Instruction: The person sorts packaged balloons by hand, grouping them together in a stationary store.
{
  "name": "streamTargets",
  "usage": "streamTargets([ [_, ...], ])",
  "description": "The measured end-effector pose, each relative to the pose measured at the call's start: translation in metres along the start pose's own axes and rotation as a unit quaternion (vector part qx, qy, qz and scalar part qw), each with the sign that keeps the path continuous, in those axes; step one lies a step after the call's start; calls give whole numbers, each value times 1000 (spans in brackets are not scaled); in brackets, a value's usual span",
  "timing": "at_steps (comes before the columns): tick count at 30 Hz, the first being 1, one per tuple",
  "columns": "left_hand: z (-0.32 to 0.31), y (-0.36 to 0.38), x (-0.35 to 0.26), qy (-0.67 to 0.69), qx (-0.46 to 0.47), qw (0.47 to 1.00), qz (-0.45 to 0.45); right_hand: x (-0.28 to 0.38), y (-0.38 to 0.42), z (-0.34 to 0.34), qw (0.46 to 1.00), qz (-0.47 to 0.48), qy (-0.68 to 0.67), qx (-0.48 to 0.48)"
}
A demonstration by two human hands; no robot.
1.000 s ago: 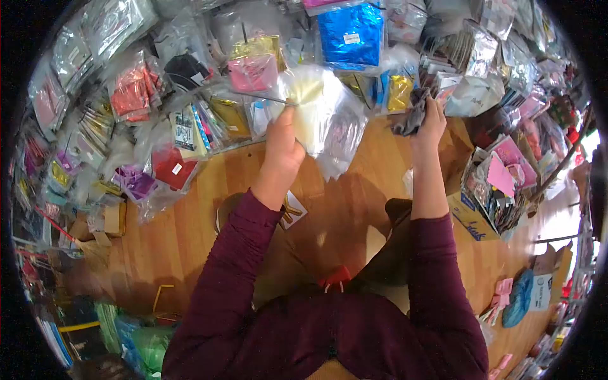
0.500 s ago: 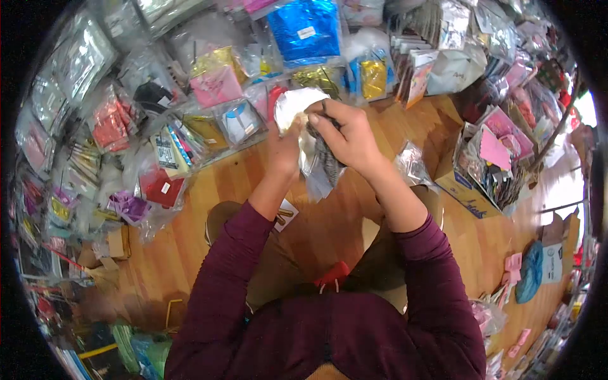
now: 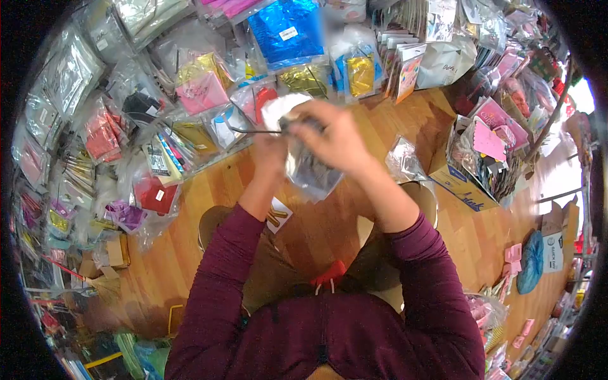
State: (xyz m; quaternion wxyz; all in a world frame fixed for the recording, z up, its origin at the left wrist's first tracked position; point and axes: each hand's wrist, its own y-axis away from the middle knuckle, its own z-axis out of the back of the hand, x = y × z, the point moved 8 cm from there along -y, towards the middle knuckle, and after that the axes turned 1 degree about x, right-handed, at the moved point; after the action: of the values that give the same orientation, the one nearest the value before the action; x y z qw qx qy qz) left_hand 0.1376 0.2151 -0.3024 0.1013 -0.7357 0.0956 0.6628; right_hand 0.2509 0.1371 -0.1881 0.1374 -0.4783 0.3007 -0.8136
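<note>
A shiny silver-white packet (image 3: 285,109) is held up between my hands, over the floor in front of me. My left hand (image 3: 268,155), blurred by motion, is closed on its left side. Fingers curled, my right hand (image 3: 334,136) grips a dark grey item beside the packet, whose kind I cannot tell. A thin dark rod (image 3: 253,131) sticks out leftward from the right fingertips, across the packet. Below the fingers hangs a clear plastic bag (image 3: 313,180). On the floor near my left forearm lies a white card with gold shapes (image 3: 277,215).
Plastic-wrapped goods crowd the left and far side, among them a blue foil pack (image 3: 288,35) and a red pack (image 3: 156,195). A filled cardboard box (image 3: 465,187) stands at right, near a clear packet (image 3: 405,158) and a blue bag (image 3: 531,263).
Both hands have shifted slightly left with the packet. The thin dark rod now points left from my right hand. The view has moved a little.
</note>
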Motion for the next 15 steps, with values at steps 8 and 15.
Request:
streamTargets([
  [8,45,-18,-37,341,-10,940,29,-115,21,101,819,-253,-425,-292],
  [15,62,-12,-49,404,-36,914,-2,-97,31,18,837,-370,-395,-75],
])
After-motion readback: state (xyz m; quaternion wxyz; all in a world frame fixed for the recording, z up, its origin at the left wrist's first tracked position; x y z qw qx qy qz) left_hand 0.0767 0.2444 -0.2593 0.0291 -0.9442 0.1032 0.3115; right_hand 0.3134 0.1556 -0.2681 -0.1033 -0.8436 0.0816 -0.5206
